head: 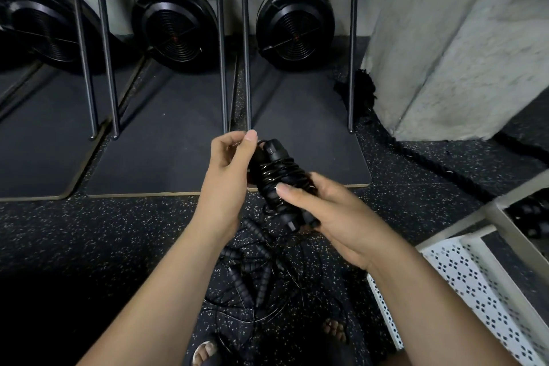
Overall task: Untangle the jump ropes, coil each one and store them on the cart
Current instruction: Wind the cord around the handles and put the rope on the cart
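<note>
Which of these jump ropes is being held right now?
The bundled jump rope, its cord wound round its handles, gripped by the right hand with the left hand at its upper end. The other ropes lie tangled on the floor below.

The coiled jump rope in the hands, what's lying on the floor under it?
Under the coiled jump rope, a tangled pile of ropes with ribbed handles lies on the speckled floor. Both forearms cover its edges.

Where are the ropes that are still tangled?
Head view, lower centre: the tangled ropes lie on the speckled floor, below the coiled rope and left of the white cart.
</note>
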